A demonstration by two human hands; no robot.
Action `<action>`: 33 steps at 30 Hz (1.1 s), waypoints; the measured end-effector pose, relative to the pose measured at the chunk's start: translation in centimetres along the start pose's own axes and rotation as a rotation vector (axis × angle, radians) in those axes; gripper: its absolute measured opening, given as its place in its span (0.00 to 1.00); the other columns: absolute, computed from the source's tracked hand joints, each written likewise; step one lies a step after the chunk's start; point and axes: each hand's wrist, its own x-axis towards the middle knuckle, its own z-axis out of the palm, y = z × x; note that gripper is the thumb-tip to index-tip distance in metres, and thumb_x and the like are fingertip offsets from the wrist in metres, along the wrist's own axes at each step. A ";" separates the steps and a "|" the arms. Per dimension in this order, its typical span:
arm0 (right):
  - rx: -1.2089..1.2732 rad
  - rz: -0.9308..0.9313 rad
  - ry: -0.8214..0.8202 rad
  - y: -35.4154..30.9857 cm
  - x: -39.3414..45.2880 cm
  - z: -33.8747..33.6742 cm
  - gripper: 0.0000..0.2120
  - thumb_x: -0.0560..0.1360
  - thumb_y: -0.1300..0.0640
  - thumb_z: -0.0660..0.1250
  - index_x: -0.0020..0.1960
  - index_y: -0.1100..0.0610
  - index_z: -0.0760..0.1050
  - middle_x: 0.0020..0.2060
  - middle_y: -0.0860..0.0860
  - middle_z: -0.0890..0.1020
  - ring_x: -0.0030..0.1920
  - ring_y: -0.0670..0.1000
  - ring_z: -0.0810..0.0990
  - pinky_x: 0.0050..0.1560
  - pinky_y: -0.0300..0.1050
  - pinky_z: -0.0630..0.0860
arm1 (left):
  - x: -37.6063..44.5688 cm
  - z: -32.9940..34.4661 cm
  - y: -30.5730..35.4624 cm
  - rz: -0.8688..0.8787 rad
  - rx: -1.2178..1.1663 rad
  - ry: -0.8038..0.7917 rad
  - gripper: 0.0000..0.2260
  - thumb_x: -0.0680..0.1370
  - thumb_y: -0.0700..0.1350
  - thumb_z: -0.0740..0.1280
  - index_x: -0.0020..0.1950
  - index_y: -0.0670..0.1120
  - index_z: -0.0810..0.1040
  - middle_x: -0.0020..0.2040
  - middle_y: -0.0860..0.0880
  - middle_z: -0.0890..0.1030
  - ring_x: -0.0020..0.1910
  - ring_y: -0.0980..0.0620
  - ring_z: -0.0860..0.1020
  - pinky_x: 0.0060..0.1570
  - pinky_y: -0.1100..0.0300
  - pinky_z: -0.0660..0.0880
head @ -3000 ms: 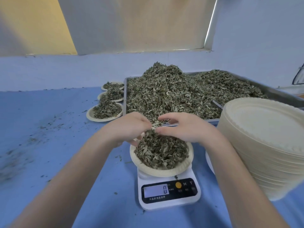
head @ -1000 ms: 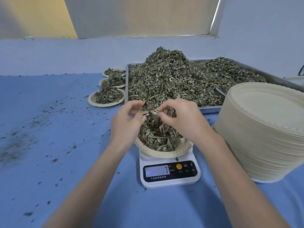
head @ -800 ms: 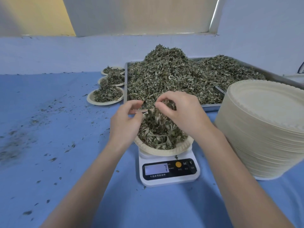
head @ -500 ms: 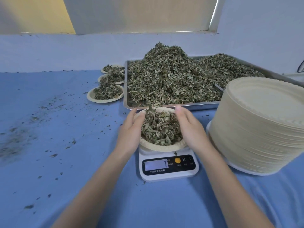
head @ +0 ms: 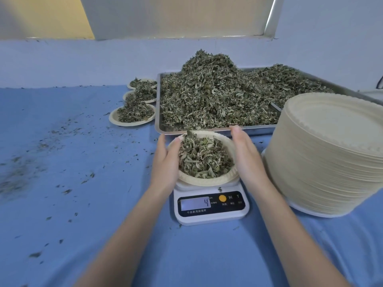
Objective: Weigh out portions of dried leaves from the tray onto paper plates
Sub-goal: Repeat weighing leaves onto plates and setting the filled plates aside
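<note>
Blue tabletop — straight fingers flanking plate

Small-scale portioning or packing workroom for dried herbs, not a home kitchen. Evidence: long table under a blue cloth, strewn with leaf crumbs; large steel tray heaped with dried leaves; digital scale at the near edge, with a plate of leaves on it; tall stack of paper plates at the right; three filled plates lined up left of the tray. Bare pale-blue wall behind, with a covered window above it.
</note>
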 end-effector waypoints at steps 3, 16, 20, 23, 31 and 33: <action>0.012 -0.027 0.063 0.6 0.2 -0.5 0.27 0.78 0.35 0.47 0.73 0.42 0.62 0.65 0.32 0.66 0.65 0.35 0.62 0.62 0.36 0.56 | 0.3 -0.9 -0.7 -0.033 -0.096 0.034 0.26 0.79 0.60 0.57 0.76 0.60 0.54 0.75 0.58 0.61 0.73 0.56 0.61 0.72 0.52 0.56; 0.055 -0.012 0.085 1.1 0.0 -0.1 0.27 0.76 0.36 0.47 0.70 0.45 0.67 0.64 0.41 0.71 0.67 0.43 0.67 0.72 0.51 0.62 | 0.2 -1.5 -1.4 -0.013 -0.099 0.012 0.25 0.79 0.61 0.58 0.74 0.62 0.57 0.72 0.59 0.64 0.71 0.55 0.65 0.72 0.50 0.59; 0.061 0.018 0.080 0.9 0.0 -0.1 0.30 0.74 0.34 0.47 0.70 0.44 0.66 0.66 0.41 0.71 0.68 0.42 0.67 0.72 0.51 0.61 | 0.3 -1.4 -1.4 -0.017 -0.105 0.020 0.27 0.77 0.62 0.59 0.75 0.61 0.58 0.69 0.60 0.66 0.69 0.56 0.66 0.70 0.52 0.61; 0.081 0.035 0.070 1.0 0.0 -0.1 0.27 0.73 0.33 0.47 0.67 0.41 0.68 0.63 0.39 0.72 0.67 0.43 0.68 0.71 0.52 0.62 | 0.2 -1.2 -1.4 -0.019 -0.108 0.014 0.31 0.73 0.64 0.59 0.75 0.60 0.58 0.60 0.68 0.67 0.64 0.61 0.65 0.65 0.59 0.60; 0.083 0.089 0.001 -0.8 0.5 1.0 0.32 0.73 0.31 0.47 0.72 0.42 0.64 0.67 0.36 0.68 0.66 0.39 0.65 0.65 0.43 0.60 | -0.1 -0.8 0.3 -0.002 -0.129 0.031 0.23 0.79 0.57 0.59 0.74 0.57 0.62 0.64 0.63 0.67 0.61 0.64 0.65 0.59 0.63 0.58; 0.044 0.070 -0.037 -1.8 1.0 1.7 0.27 0.76 0.31 0.46 0.71 0.39 0.65 0.61 0.32 0.68 0.62 0.37 0.64 0.59 0.42 0.58 | 0.7 -1.8 1.2 0.005 -0.144 0.084 0.22 0.80 0.56 0.59 0.74 0.57 0.63 0.61 0.62 0.67 0.58 0.64 0.66 0.56 0.64 0.61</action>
